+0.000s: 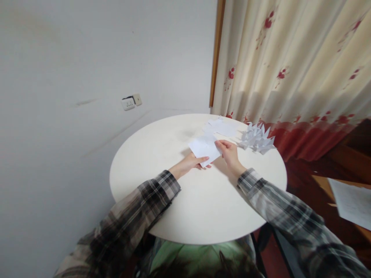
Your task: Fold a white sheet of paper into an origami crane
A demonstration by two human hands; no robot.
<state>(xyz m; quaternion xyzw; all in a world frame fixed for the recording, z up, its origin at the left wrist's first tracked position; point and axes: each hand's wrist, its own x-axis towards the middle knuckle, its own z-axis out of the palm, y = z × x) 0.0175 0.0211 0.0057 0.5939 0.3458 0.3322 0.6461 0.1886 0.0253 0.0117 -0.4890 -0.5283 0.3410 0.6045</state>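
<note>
A white sheet of paper [204, 146] is held up over the round table between my two hands. My left hand [192, 162] grips its lower left edge, thumb on top and fingers beneath. On the right edge, my right hand [228, 151] pinches the sheet between thumb and forefinger. The paper is roughly square and looks flat; whether it is one layer or more I cannot tell. Just beyond it, more white paper [227, 128] lies on the table. Right of that, close to my right hand, stands a cluster of folded white paper pieces [256, 138] with pointed tips.
The round white table [185, 208] meets the wall at its far left side. A wall socket [128, 103] is on the left. A flowered curtain [290, 69] hangs behind the right side. At the far right, printed-looking paper [352, 202] rests on a wooden surface.
</note>
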